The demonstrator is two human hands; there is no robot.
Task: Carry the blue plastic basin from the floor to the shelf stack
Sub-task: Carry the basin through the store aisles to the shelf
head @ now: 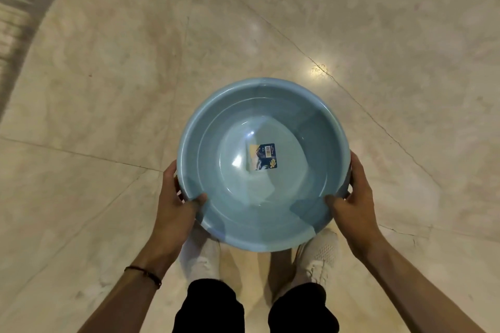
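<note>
Dim warm light, glare spot on floor, edges warped w/ blur top-left

One blue basin showing, one sticker lying inside. Two hands gripping rim: left hand, right hand. One cord bracelet circling left wrist. Two white shoes standing below: one, other.

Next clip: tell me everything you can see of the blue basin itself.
The blue basin is round, glossy, plastic-looking, with a rolled rim and stepped inner wall. It sits mouth up, roughly level, and holds nothing but a small printed label stuck on its bottom. The left hand and right hand grip opposite sides of the rim, thumbs inside. It hides part of the white shoes above the tiled floor.
</note>
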